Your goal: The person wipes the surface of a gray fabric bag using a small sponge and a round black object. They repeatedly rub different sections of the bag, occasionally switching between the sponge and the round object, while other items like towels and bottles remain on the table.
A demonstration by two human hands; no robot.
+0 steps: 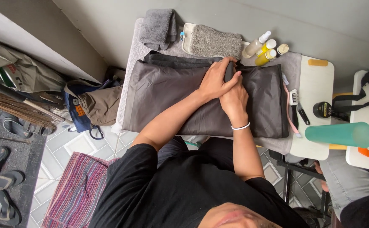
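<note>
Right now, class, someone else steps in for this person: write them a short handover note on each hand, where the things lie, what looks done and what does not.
Left hand: pressed flat on the dark bag, fingers wrapped over a dark strap or handle at its top edge.
Right hand: also on the bag, tucked just under the left, white band on its wrist.
The bag lies flat on a grey towel on the table. Behind it: a folded grey cloth, a grey mitt, small bottles. To the right: brushes, a black tin.
Done: bag laid out flat.
Left: bottles, brushes and cloths lie untouched.
</note>
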